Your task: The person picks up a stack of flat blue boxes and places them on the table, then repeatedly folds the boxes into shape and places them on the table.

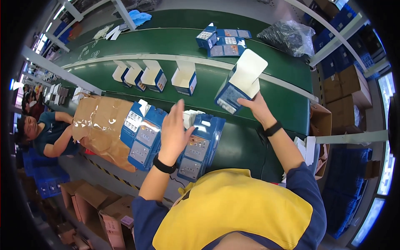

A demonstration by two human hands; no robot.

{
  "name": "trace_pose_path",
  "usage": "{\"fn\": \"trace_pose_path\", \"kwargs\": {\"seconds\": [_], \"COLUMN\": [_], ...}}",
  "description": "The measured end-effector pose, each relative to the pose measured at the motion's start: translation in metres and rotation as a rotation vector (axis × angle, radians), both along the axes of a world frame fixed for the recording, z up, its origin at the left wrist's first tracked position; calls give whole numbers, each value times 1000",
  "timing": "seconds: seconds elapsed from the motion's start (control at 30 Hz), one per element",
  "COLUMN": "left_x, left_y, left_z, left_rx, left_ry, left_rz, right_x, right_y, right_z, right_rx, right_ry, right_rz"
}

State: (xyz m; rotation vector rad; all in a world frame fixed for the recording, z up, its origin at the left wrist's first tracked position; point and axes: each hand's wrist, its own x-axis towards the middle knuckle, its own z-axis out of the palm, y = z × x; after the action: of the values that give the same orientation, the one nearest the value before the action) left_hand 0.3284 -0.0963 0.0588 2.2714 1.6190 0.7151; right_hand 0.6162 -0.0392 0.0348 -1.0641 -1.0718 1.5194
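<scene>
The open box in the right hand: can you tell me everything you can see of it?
The box looks like thin card, blue with pale printing outside, white inside. A tall white flap with rounded corners stands up from its open top. It is tilted, apparently held above the green work surface. The fingers of the right hand grip its lower right side; its base is hidden.

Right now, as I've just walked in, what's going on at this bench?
The person's right grip holds an open box, tilted, its white flap up. The left grip is open above flat blue cartons; whether it touches them, I can't tell. Four more open boxes stand in a row on the green surface. A co-worker is beside some brown paper.
</scene>
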Motion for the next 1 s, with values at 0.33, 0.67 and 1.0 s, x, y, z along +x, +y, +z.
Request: {"fn": "trace_pose_path", "kwargs": {"seconds": [0.33, 0.67, 1.0], "left_x": [-40, -26, 28], "left_y": [-44, -64, -75], "left_z": [-50, -41, 27], "left_rx": [-345, -177, -357], "left_ry": [227, -580, -1366], "left_rz": [414, 397, -100], "right_x": [-76, -110, -90], "right_y": [71, -145, -187], "right_z": [-183, -7, 42], "right_rx": [180, -151, 575], "right_ry": [-740, -157, -262], "right_rz": [-325, 16, 114]}}
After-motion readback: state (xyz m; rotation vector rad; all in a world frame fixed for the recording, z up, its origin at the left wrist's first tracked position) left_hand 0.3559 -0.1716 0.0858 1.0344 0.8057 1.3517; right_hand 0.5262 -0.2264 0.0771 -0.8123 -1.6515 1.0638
